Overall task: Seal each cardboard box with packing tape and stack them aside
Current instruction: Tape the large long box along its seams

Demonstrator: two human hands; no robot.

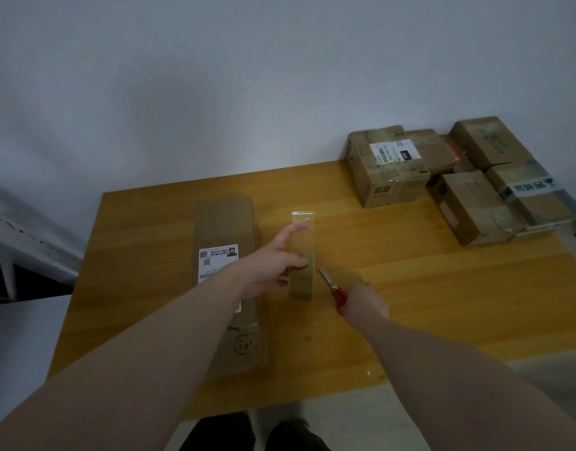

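A long cardboard box with a white label lies lengthwise on the wooden table, left of centre. My left hand grips a roll of clear packing tape just right of the box, and a strip of tape stands pulled out upward from the roll, with my forefinger along it. My right hand holds red-handled scissors, whose blades point at the tape right beside the roll.
Several taped cardboard boxes sit grouped at the table's far right corner, against the white wall. A white frame stands off the table's left edge. My feet show below the near edge.
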